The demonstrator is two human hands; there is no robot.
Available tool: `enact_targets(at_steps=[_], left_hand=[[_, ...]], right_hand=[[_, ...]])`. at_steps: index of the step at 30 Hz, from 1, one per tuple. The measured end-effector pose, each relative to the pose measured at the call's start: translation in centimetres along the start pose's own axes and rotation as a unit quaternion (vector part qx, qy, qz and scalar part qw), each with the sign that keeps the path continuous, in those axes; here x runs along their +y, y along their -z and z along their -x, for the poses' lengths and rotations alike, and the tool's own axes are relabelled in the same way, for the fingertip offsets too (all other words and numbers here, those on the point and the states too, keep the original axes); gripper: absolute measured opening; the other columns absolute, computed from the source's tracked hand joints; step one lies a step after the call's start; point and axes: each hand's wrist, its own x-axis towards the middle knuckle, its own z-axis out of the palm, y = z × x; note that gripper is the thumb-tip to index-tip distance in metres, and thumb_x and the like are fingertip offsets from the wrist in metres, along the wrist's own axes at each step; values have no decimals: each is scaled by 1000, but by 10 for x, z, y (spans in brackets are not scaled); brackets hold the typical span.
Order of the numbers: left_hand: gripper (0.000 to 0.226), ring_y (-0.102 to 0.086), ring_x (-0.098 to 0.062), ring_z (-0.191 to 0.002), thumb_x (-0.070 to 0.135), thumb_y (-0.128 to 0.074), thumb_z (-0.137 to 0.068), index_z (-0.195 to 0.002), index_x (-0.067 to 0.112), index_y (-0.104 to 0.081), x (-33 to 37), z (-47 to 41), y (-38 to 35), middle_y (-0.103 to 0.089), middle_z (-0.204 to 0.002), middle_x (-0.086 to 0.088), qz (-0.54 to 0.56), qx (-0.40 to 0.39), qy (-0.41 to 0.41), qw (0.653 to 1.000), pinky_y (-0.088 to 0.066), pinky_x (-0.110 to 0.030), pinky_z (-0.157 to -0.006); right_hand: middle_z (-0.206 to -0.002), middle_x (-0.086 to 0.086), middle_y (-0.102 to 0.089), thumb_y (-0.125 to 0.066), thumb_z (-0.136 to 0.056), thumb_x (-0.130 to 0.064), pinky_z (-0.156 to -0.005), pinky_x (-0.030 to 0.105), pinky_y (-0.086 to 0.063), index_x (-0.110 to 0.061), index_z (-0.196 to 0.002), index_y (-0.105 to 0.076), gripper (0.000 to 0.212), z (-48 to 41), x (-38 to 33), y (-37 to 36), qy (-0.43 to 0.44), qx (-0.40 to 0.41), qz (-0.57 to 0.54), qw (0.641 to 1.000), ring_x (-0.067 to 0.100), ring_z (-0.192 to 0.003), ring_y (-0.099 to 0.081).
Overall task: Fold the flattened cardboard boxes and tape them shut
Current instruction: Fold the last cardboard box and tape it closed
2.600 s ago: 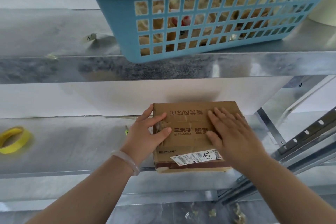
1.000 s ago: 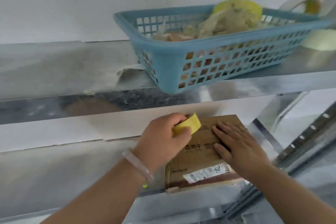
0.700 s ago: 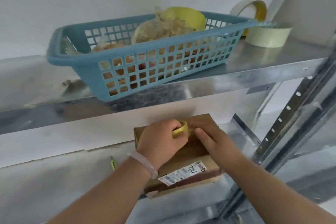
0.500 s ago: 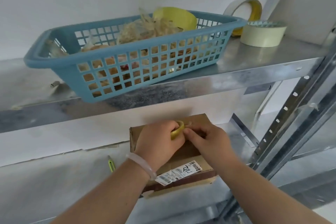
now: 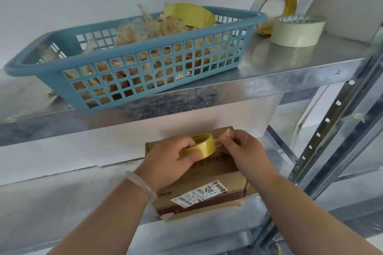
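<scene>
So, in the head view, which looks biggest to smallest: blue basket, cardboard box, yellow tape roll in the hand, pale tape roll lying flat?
1. blue basket
2. cardboard box
3. pale tape roll and yellow tape roll: near alike; the yellow one is partly covered, distances differ, so unranked.

Cardboard box (image 5: 207, 176) top largely covered, print illegible
The left hand (image 5: 165, 159), gripping the tape roll (image 5: 204, 146), and the right hand (image 5: 244, 151), pinching a barely discernible tape end (image 5: 223, 136), hide the box's far top; its label (image 5: 199, 193) is unreadably small. The basket (image 5: 145, 45) lattice screens its contents.
</scene>
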Motion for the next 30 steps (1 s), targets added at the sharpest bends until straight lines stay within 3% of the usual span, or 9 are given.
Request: enact_targets(at_steps=[3,6,11,15,17,18,21,24,30], left_hand=[[17,-54,-1,-73,51,-55,-88,-79,37,-59,2,-5,4,-59,-74,16,23,11,11,1000,-35,-22,-58],[35,-55,-4,-66,69,-44,-77,-72,37,-57,6,-9,6,-59,-69,14,22,43,26,998,-39,-26,-55],[53,-53,-6,-58,82,-39,-70,-67,31,-54,3,-9,6,-55,-60,8,-21,65,58,996,-44,-34,-54],[33,-49,-2,-58,71,-42,-81,-69,42,-51,-1,-7,3,-54,-64,19,2,14,22,1000,-33,-24,-52],[19,-56,1,-67,68,-47,-80,-80,51,-56,-8,-2,4,-60,-76,25,78,-24,38,996,-43,-28,-57],[25,-60,-1,-73,69,-48,-77,-87,49,-59,-12,0,4,-63,-82,23,108,-34,51,992,-50,-35,-63],[44,-61,-3,-74,75,-46,-72,-88,38,-63,-16,0,4,-65,-81,19,98,-16,59,993,-52,-35,-67],[50,-56,-4,-66,79,-44,-71,-78,32,-60,-14,-10,7,-61,-73,12,68,37,56,995,-42,-24,-57],[50,-54,3,-57,79,-52,-72,-69,30,-61,-10,-28,8,-58,-60,20,62,68,91,992,-34,-15,-50]], right_hand=[[-82,-6,-75,-61,-95,-33,-90,41,-53,-33,-72,-71,25,-1,-1,-1,1,-9,-35,999,15,-87,-71],[-81,-5,-76,-60,-97,-31,-94,47,-53,-36,-69,-70,30,2,-3,2,3,12,-85,996,15,-84,-72],[-85,5,-77,-56,-99,-33,-95,46,-53,-27,-74,-69,28,2,1,5,-21,1,-144,989,23,-88,-74],[-87,21,-74,-51,-102,-19,-81,37,-60,-7,-78,-60,28,-3,0,8,-78,2,-294,953,33,-84,-74],[-86,19,-73,-55,-99,-19,-75,33,-61,-3,-86,-56,20,-5,-1,13,-93,-22,-339,936,33,-87,-74],[-85,17,-73,-61,-93,-20,-75,31,-60,-4,-89,-56,18,-5,-1,16,-95,-37,-349,931,32,-87,-74],[-76,10,-72,-76,-77,-14,-71,24,-59,-6,-88,-54,25,-5,0,17,-95,-40,-331,938,24,-80,-74],[-67,6,-71,-70,-88,-5,-70,25,-61,-6,-85,-54,16,-9,1,10,-112,11,-284,952,19,-74,-74],[-78,11,-68,-70,-89,-11,-67,33,-62,-7,-89,-56,15,-19,2,9,-145,87,-267,949,12,-67,-71]])
